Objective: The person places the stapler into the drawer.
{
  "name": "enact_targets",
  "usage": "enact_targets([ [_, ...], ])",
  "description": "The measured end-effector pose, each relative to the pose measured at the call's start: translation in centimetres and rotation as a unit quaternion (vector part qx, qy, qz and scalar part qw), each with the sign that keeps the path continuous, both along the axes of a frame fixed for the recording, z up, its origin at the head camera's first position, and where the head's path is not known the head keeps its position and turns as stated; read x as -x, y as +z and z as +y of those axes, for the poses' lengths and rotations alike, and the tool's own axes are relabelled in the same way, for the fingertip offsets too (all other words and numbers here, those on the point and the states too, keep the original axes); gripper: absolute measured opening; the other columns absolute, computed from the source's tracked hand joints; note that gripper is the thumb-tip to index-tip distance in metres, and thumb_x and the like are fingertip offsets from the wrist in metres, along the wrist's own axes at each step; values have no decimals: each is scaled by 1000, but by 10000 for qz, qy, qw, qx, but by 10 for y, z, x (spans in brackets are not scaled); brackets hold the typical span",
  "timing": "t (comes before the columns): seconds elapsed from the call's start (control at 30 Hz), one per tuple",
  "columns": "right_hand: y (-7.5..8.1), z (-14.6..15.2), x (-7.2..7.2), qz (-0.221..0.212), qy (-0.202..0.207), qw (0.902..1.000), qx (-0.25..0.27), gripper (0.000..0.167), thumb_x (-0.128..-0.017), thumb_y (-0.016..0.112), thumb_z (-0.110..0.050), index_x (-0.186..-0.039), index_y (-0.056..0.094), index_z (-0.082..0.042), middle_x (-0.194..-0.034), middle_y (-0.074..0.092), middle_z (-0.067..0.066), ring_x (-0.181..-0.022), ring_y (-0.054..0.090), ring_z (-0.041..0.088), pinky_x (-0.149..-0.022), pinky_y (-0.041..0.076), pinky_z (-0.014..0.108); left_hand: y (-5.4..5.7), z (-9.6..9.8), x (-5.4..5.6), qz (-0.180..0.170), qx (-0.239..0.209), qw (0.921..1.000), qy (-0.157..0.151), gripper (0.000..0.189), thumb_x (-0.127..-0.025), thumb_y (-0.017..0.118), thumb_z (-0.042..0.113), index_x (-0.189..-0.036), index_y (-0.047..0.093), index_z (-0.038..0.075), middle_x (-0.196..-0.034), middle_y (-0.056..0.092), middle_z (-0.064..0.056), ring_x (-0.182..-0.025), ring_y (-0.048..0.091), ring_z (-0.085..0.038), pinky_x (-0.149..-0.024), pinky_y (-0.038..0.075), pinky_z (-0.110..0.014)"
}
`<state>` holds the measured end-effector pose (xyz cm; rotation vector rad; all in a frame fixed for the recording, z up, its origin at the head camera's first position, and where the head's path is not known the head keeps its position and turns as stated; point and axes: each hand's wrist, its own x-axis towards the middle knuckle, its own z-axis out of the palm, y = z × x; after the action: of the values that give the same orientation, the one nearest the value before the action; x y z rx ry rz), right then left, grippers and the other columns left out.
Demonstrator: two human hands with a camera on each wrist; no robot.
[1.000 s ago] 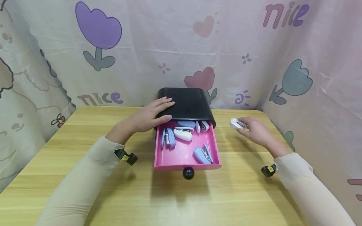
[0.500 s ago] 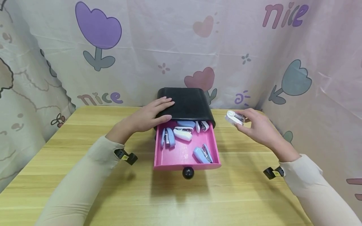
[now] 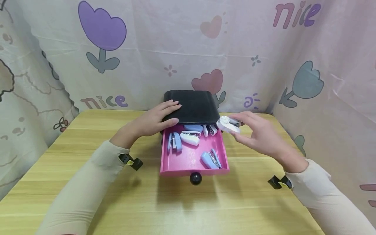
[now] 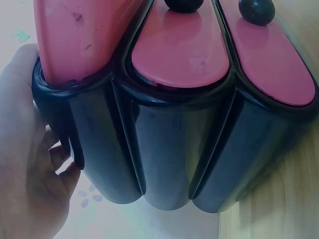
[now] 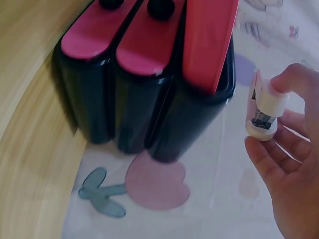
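Note:
A white stapler [image 3: 228, 124] is pinched between the thumb and fingers of my right hand [image 3: 258, 133], just right of the open drawer's back corner. In the right wrist view the same stapler [image 5: 264, 107] shows its metal inside. My left hand [image 3: 149, 121] rests with fingers spread on the black top of a drawer cabinet [image 3: 194, 106]. The pink top drawer [image 3: 188, 163] is pulled out. Inside lie a light blue stapler [image 3: 211, 160] at the front right, a blue stapler [image 3: 175, 142] at the left, a white stapler [image 3: 190, 138] and others farther back, partly under the cabinet top.
Below the open drawer, the cabinet has two pushed-in pink drawers [image 4: 184, 52] with black knobs. The open drawer's black knob [image 3: 195, 179] juts toward the front. A wooden table [image 3: 123, 202] carries the cabinet, and a printed curtain [image 3: 147, 65] hangs behind and at both sides.
My right hand has carried the white stapler up and leftward, from over the table at the right to beside the drawer. The left hand and the cabinet have stayed in place.

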<state>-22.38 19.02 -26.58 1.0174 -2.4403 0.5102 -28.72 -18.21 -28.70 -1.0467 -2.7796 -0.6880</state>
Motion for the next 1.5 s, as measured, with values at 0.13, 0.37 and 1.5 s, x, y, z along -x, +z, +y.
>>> enact_targets([
  [0.13,3,-17,-4,-40,496,9986,-205,52,-79,81,-16,-128,63,-9,-119,63,6,-104,61,22,-79,56,40,0,0,0,-27,1,10000,21,66,-98,46,56,-154,33,24,-161,21,0,-149,11,-20,-114,18,-56],
  [0.37,6,-42,-11,-195,1245,9898,-660,54,-80,82,-23,-129,62,-12,-124,63,5,-113,59,22,-89,52,43,0,-1,1,26,35,10000,3,66,-98,44,56,-154,33,24,-161,21,0,-149,10,-20,-115,17,-55],
  [1.5,-11,-92,-11,-137,2128,9672,-1382,40,-87,76,-26,-123,66,-13,-123,63,0,-119,53,18,-102,43,37,-2,0,4,75,-50,10000,-1,65,-99,44,56,-154,34,24,-161,22,0,-149,11,-20,-115,20,-55],
])
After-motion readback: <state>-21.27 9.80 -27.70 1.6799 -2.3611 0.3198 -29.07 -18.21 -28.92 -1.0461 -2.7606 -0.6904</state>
